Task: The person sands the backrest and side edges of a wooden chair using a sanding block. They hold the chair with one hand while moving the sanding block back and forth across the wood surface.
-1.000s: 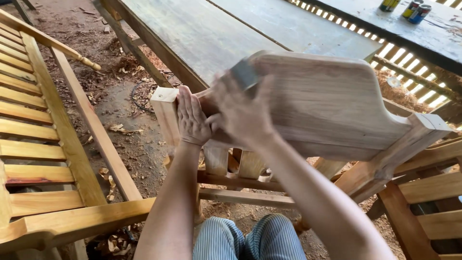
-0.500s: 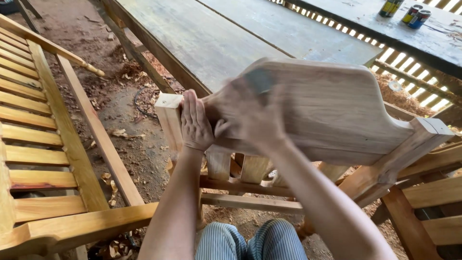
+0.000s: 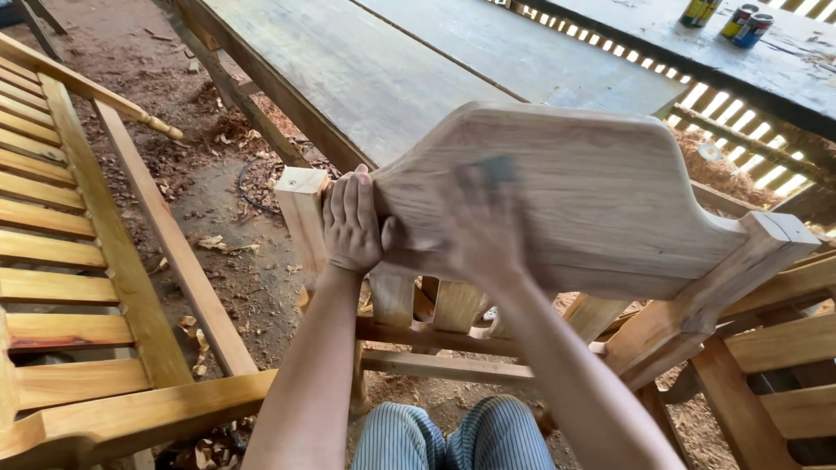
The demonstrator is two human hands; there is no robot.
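so, sanding the crest board of a bare wooden chair.

left hand is clamped over the board's edge beside the left post, steadying the crest board, which stands tilted in front of the person's striped knees. right hand is blurred, pressed flat on the board's face with what looks like a small dark sanding pad under the fingers; i can't tell how tightly it's held. to do it well, i'd keep strokes with the grain, pressure even, easing at the curved shoulders. counted: 2 hands, 1 board, 3 cans on the far bench, 1 slatted bench at left.
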